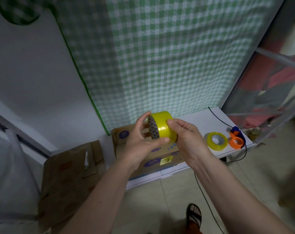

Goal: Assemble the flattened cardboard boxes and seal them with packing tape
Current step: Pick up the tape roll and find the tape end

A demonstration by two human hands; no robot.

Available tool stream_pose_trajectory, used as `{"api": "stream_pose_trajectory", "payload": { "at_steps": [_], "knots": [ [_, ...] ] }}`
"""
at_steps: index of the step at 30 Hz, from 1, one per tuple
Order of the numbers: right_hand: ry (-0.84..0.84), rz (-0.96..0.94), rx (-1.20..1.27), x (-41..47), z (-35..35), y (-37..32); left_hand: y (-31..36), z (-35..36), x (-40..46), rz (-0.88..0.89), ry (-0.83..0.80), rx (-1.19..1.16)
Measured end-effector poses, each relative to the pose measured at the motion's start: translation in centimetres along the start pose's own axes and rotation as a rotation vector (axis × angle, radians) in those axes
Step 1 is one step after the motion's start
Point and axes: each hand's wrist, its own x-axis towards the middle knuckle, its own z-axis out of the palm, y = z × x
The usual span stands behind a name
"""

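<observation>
White table [202,122] w/ smooth top sits below the fingers, pushed vs. a green-white checked curtain [160,56]; plain white wall to the left of it, pale tiled floor [244,183] underneath. A thin black cord [219,118] runs over the table beyond the right fingers and drops to the floor.

Both hands hold a glossy yellow tape roll [162,126] up in the air, core facing left, patterned inside. Left hand [140,141] has fingers curled round the roll's left rim, thumb on the lower face. Right hand [185,132] pinches the roll's right side, thumb on the yellow band.

Directly beneath the fingers: printed cardboard box [153,159] on the table, brown w/ purple marks and a yellow label; whether anything is in it can't be told. Right of the right fingers, lying flat on the table: second yellow tape roll [216,141], then an orange tape dispenser [236,141] w/ blue part. Down-left of the left fingers, flattened brown cardboard [70,174] leans by the table, matte, creased.

Sandalled foot [194,215] on the floor near the bottom edge.
</observation>
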Motion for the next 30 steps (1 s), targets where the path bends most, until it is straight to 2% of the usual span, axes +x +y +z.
{"api": "stream_pose_trajectory", "payload": {
  "at_steps": [8,15,22,30],
  "knots": [
    [-0.232,-0.062,-0.039,-0.5,-0.2,0.1,0.2,-0.7,-0.6,-0.001,-0.017,-0.073],
    [-0.11,-0.031,0.048,-0.7,0.8,0.3,0.4,-1.0,-1.0,0.197,-0.015,0.094],
    [-0.078,-0.009,0.071,-0.5,1.8,0.3,0.1,-1.6,-0.7,0.25,-0.03,0.153],
    [0.012,0.005,0.022,-0.1,2.2,0.7,-0.2,-1.8,-0.5,0.257,-0.044,0.346]
  ]
}}
